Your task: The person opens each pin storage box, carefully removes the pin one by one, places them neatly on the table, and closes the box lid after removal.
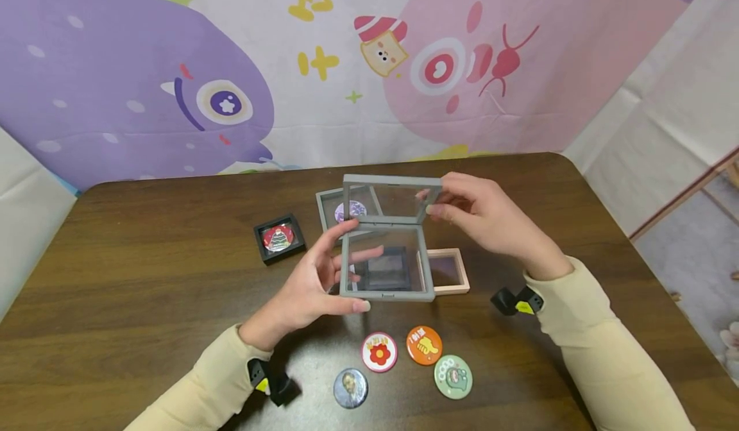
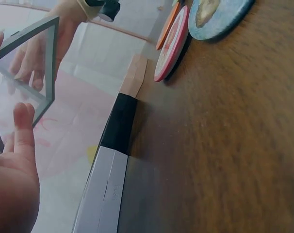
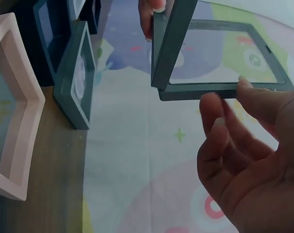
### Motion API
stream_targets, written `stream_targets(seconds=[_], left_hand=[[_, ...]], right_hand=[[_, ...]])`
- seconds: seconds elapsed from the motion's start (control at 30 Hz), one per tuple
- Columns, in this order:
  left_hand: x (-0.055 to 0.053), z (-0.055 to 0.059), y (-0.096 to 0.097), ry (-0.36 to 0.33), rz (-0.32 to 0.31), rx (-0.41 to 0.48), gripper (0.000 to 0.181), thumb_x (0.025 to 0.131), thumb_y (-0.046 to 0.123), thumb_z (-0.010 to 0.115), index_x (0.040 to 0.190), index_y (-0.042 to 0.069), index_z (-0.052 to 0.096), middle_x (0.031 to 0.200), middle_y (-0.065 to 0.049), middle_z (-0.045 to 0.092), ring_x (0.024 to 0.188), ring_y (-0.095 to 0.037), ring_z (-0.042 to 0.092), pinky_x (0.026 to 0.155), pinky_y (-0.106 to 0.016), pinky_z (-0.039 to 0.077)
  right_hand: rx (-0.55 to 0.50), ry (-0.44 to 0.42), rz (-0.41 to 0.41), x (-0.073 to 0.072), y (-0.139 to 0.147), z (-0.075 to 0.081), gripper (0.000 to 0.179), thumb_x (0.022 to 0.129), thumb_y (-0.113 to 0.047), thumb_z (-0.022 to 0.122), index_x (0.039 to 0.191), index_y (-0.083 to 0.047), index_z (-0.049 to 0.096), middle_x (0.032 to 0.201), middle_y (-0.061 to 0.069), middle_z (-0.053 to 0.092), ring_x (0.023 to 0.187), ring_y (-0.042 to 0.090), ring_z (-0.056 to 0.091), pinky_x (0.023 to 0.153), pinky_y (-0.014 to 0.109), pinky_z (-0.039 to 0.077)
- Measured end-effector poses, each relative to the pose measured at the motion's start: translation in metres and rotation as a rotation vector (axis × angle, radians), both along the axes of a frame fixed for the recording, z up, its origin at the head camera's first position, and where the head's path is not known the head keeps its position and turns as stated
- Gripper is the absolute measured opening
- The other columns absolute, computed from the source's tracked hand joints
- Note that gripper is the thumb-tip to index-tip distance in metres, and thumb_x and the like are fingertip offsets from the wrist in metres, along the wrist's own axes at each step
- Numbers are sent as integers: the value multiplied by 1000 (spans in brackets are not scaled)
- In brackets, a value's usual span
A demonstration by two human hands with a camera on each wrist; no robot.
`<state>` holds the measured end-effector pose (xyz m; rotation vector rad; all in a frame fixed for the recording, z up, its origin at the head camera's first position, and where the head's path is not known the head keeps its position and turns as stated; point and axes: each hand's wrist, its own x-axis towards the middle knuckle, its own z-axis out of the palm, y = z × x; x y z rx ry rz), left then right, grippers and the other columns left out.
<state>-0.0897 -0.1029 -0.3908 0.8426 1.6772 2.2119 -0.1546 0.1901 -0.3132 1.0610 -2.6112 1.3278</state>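
Observation:
A grey hinged display frame (image 1: pixel 388 296) with clear film panes is held unfolded above the table, its upper half tilted up from the lower. My left hand (image 1: pixel 308 290) grips the left side of the lower half, thumb at the front edge and fingers behind the film. With thumb and fingers, my right hand (image 1: pixel 485 213) pinches the right rim of the raised half. The right wrist view shows the right thumb on the grey rim (image 3: pixel 200 92) with fingers beneath. Both panes are see-through, with nothing between them.
A black frame (image 1: pixel 258 242) with a red badge lies left. Behind is another grey frame (image 1: pixel 329 210) with a purple badge. A pink frame (image 1: pixel 462 270) and a dark frame (image 2: pixel 120 121) lie beneath. Nearer are red-flower (image 1: pixel 379 352), orange (image 1: pixel 424 345), green (image 1: pixel 453 376) and blue (image 1: pixel 350 388) badges.

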Motion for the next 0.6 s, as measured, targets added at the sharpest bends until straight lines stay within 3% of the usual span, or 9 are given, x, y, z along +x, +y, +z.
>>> stream_targets(seconds=[0.17, 0.37, 0.6], left_hand=[[0, -1, 2, -15, 7, 114, 106, 73, -2, 87, 147, 16, 13, 159, -16, 11, 127, -31, 55, 82, -31, 54], [-1, -1, 2, -17, 3, 130, 119, 75, 1, 86, 156, 27, 4, 155, -21, 16, 127, -33, 55, 81, -31, 56], [0, 0, 0, -64, 8, 139, 102, 73, -2, 87, 151, 16, 24, 153, -20, 22, 123, -32, 58, 83, -36, 57]], right_hand=[[-6, -8, 54, 3, -3, 2, 19, 90, 4, 69, 106, -6, 69, 91, 4, 66, 76, 19, 68, 65, 34, 58], [20, -2, 95, 6, -2, 4, 30, 89, 8, 69, 107, -15, 72, 101, -5, 67, 78, 16, 63, 64, 30, 55], [55, 36, 170, 5, 0, 3, 29, 84, 3, 77, 105, -18, 77, 110, -8, 67, 95, 13, 61, 65, 28, 49]])
